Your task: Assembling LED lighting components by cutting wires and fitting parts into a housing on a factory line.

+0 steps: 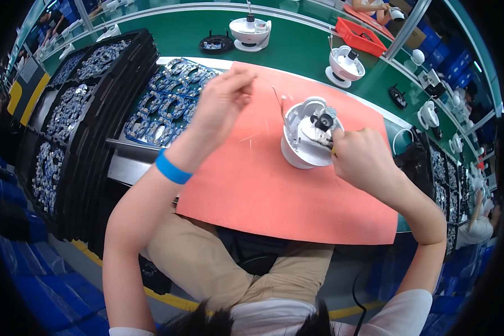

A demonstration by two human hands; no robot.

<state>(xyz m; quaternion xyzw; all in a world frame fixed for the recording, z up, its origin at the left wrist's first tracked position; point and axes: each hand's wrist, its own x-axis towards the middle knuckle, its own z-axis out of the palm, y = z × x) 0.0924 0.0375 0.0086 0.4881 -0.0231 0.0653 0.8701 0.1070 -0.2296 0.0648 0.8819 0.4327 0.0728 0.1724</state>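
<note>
Where the right hand [364, 159] ends, we find the white housing [303, 150] just beside its knuckles, on the orange mat [252, 190]. The housing faces up; we see a black lens [323, 121] inside, left of the right hand. Right hand: fingers curled in tightly at the rim, a bit of yellow showing under them; we cannot tell what it grips. Thin wires [280, 103] rise from the housing toward the left hand [224, 103], which is raised, narrow, fingertips drawn together; we cannot tell whether they pinch anything. Behind the left hand we note blue ring-shaped boards [165, 106]; farther left of it, stacked black trays [143, 59]. Beyond both hands, on the green tabletop [297, 50]: two more white housings and a red bin [344, 35].
</note>
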